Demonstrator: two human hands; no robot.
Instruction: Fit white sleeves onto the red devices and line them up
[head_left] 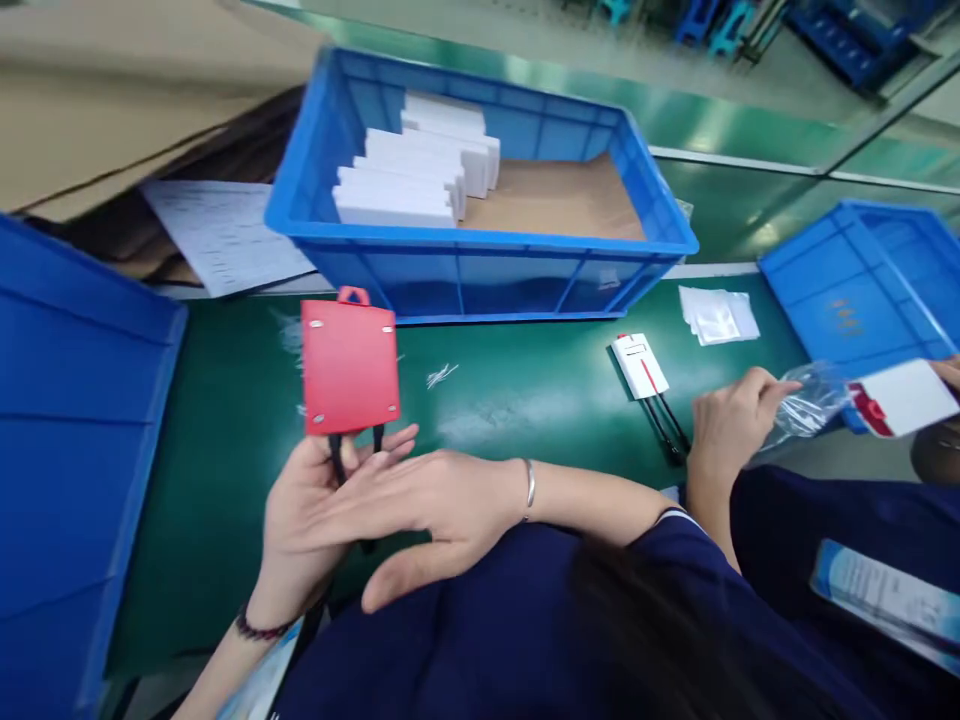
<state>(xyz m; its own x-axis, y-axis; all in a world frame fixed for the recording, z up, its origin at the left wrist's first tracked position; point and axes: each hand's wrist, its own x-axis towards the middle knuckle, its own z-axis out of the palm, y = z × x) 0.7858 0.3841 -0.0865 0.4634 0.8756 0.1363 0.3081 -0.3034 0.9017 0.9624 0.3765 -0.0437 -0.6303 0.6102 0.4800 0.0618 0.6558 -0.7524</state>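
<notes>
My left hand (300, 500), wearing a dark braided bracelet, holds a flat red device (350, 365) near its lower end. The device has a small loop on top, metal fasteners at its corners and two black cables (336, 458) coming out below. Across my left palm and the cables lies my right hand (420, 505), fingers stretched out and thumb apart, with a silver bangle at the wrist. Part of the cables and the left fingers is hidden beneath it. Farther right on the green table rests a white device (640, 366) with a red stripe and black cables.
A blue crate (487, 275) holding several white boxes (405, 180) stands behind. Thin white strips (441, 376) and plastic bags (718, 315) lie on the table (510, 400). Another blue crate (75, 450) borders the left. At right, a co-worker's hand (731, 420) holds a clear bag (806, 400).
</notes>
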